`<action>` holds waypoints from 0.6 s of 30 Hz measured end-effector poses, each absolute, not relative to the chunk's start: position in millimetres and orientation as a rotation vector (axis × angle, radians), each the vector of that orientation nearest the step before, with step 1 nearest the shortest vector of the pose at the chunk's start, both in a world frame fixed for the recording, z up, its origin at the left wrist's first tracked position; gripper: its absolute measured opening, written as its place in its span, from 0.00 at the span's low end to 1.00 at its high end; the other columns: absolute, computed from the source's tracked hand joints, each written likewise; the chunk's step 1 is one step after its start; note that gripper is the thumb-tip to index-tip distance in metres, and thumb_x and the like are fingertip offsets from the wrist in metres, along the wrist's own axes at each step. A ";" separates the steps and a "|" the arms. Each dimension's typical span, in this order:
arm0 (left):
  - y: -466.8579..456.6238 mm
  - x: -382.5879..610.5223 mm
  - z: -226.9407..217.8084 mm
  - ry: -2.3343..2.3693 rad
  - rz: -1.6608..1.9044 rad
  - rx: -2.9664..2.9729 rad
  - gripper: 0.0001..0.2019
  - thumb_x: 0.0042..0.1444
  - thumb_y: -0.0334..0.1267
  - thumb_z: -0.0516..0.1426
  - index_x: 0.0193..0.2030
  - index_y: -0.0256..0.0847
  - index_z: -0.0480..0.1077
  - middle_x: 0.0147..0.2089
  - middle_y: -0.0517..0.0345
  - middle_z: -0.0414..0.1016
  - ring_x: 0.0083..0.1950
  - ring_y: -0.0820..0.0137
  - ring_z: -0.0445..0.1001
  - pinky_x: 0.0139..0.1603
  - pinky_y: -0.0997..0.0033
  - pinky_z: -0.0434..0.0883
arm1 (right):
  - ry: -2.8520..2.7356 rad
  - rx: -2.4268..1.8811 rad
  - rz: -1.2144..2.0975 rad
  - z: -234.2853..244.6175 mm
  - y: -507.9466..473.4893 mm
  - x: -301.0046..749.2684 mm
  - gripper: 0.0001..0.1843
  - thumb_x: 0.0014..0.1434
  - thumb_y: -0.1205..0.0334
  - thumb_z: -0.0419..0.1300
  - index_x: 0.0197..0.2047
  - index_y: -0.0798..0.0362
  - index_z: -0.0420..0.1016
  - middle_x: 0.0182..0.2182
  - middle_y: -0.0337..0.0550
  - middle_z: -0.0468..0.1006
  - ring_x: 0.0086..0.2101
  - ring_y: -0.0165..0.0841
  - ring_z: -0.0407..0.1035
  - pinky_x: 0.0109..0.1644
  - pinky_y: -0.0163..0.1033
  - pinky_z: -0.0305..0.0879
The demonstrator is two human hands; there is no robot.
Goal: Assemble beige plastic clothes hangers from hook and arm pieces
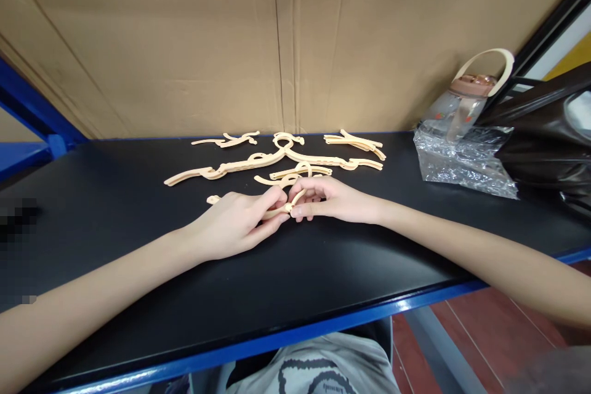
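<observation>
My left hand [235,218] pinches a cream plastic hanger arm [273,213], whose far end shows past the back of the hand. Closed on the curved hanger hook [299,196] is my right hand [344,198]. The two pieces meet at a small joint between my fingertips, just above the table; whether they are locked together I cannot tell. Right behind my hands lie loose hanger pieces [300,172]. Farther back, a spread-out folding hanger [249,164] lies flat with its hook toward the cardboard.
More hanger pieces lie at the back left [231,140] and back right [355,141] of the black table [277,295]. A lidded bottle [457,108], a clear plastic bag [466,163] and a dark brown bag [545,135] stand at right. A cardboard wall [194,43] closes the back.
</observation>
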State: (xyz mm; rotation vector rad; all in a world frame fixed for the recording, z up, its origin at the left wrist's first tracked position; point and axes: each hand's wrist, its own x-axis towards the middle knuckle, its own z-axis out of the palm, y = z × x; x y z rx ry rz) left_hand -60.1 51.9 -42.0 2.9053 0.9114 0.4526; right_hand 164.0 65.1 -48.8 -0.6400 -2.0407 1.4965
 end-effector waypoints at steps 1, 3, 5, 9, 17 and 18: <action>52.1 -60.3 -42.2 0.916 0.456 2.909 0.06 0.66 0.42 0.46 0.40 0.44 0.56 0.24 0.68 0.69 0.19 0.75 0.65 0.22 0.77 0.56 | -2.025 -0.640 1.501 -49.1 65.0 163.6 0.08 0.58 0.62 0.62 0.40 0.54 0.69 0.31 0.36 0.74 0.31 0.25 0.69 0.36 0.32 0.66; 52.6 -60.7 -42.5 0.920 0.458 2.909 0.06 0.66 0.42 0.46 0.39 0.44 0.56 0.24 0.68 0.69 0.19 0.75 0.65 0.22 0.77 0.56 | -1.983 -0.642 1.501 -49.5 64.5 162.6 0.08 0.57 0.64 0.62 0.40 0.54 0.69 0.32 0.36 0.74 0.31 0.24 0.69 0.37 0.31 0.66; 53.0 -61.1 -42.8 0.924 0.458 2.903 0.06 0.66 0.42 0.46 0.39 0.44 0.56 0.25 0.67 0.69 0.19 0.75 0.65 0.22 0.77 0.56 | -1.941 -0.641 1.490 -49.5 63.8 161.5 0.07 0.56 0.66 0.63 0.39 0.55 0.69 0.32 0.35 0.74 0.31 0.22 0.68 0.37 0.31 0.66; 53.2 -61.3 -44.1 0.934 0.460 2.894 0.06 0.66 0.42 0.46 0.39 0.44 0.57 0.27 0.66 0.71 0.20 0.74 0.67 0.22 0.77 0.57 | -1.913 -0.655 1.477 -49.9 63.1 159.9 0.08 0.55 0.67 0.63 0.39 0.55 0.69 0.34 0.36 0.74 0.32 0.23 0.68 0.37 0.31 0.67; 53.4 -59.9 -43.9 0.939 0.503 2.933 0.05 0.66 0.41 0.46 0.39 0.44 0.56 0.25 0.68 0.70 0.19 0.75 0.66 0.21 0.78 0.56 | -1.876 -0.647 1.474 -54.3 64.5 160.2 0.10 0.55 0.66 0.64 0.40 0.55 0.70 0.35 0.38 0.74 0.34 0.25 0.70 0.37 0.31 0.69; 53.6 -60.0 -43.8 0.939 0.507 2.935 0.05 0.66 0.41 0.46 0.39 0.44 0.56 0.24 0.68 0.69 0.19 0.75 0.65 0.21 0.78 0.56 | -1.869 -0.641 1.471 -54.4 64.5 160.2 0.10 0.55 0.66 0.64 0.41 0.54 0.70 0.35 0.38 0.75 0.34 0.25 0.70 0.37 0.32 0.69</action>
